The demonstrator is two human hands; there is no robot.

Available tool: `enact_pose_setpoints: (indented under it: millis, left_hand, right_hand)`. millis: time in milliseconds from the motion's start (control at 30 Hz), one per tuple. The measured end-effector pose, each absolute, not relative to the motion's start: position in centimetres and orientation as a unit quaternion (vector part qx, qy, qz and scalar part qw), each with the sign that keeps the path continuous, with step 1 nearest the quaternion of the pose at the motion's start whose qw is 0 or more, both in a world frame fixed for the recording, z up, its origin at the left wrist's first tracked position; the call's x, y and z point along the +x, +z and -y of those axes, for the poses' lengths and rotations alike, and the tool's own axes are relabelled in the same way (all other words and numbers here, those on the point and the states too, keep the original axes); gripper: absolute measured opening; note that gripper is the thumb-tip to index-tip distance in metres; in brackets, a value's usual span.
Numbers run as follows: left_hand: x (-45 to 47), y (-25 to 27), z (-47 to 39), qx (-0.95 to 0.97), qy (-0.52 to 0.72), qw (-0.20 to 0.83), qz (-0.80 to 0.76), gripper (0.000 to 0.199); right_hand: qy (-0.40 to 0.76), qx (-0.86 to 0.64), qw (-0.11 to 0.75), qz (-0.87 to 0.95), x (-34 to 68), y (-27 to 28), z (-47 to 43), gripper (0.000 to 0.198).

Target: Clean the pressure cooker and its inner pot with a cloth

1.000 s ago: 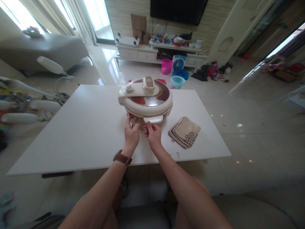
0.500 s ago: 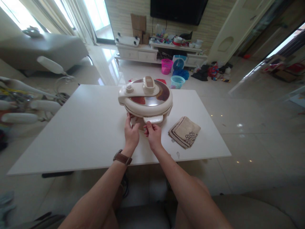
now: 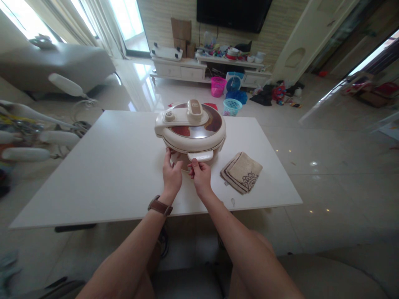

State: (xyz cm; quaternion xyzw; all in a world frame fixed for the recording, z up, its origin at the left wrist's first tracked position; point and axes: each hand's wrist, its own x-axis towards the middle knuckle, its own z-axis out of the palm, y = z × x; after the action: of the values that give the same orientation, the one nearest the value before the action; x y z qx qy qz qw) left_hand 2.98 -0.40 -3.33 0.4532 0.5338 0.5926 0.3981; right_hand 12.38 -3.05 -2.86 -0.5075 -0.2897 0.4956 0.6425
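Head view: what is the left grip (image 3: 172,175) doing?

— It's loose, thumb apart from the fingers, with the fingertips up against the near-left side of the cooker (image 3: 193,133), below the lid's rim. A brown-strapped watch (image 3: 160,205) sits on that wrist.

And the right grip (image 3: 201,176)?

— Fingers curled, thumb at the edge of the cooker's front handle (image 3: 201,156). Whether it truly grasps the handle, I can't tell.

Where's the cooker itself?

— Upright on the white desk (image 3: 124,166), near the far edge, its dark, shiny lid on and a cream knob (image 3: 195,109) on top.

Anything beside it?

— To the right, a folded tan cloth (image 3: 243,172), with a small clear object (image 3: 232,202) near the desk's front edge. Beyond the desk, on the floor, stand a light-blue basket (image 3: 232,107) and a pink one.
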Motion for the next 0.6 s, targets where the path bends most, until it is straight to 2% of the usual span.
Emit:
enact_pose_setpoints:
  millis: [433, 600]
  left_hand:
    - [2.8, -3.1, 0.4, 0.462, 0.582, 0.405, -0.533, 0.074]
    - [2.9, -2.9, 0.4, 0.453, 0.588, 0.412, -0.529, 0.074]
  right_hand:
    - [0.496, -0.511, 0.638, 0.293, 12.6, -2.9, 3.0, 0.062]
    - [0.499, -0.529, 0.613, 0.31, 13.8, -2.8, 3.5, 0.055]
